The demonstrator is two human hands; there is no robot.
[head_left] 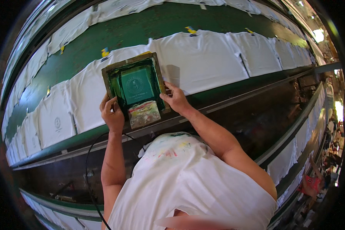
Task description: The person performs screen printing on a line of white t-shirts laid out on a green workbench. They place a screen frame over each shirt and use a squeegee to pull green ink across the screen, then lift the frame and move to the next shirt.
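A screen-printing frame (pixel 137 85), with a dark, ink-stained rim and a green mesh bearing a round emblem, is held up between my two hands. My left hand (pixel 113 114) grips its lower left edge. On the opposite side, my right hand (pixel 175 100) has its thumb on the rim, and the other fingers are partly hidden at the frame's edge. A paint-smeared squeegee (pixel 144 114) lies across the frame's lower end. Behind the frame, a white T-shirt (pixel 90 80) is partly covered. The neighbouring T-shirt (pixel 203 57) on the right looks plain.
White T-shirts lie in rows along a long green table (pixel 142 25). One T-shirt (pixel 57 124) at the left carries a round dark print. A metal rail (pixel 226 99) follows the table's near edge. A black cable (pixel 87 172) hangs by my left arm. More shirt-covered tables stand behind me.
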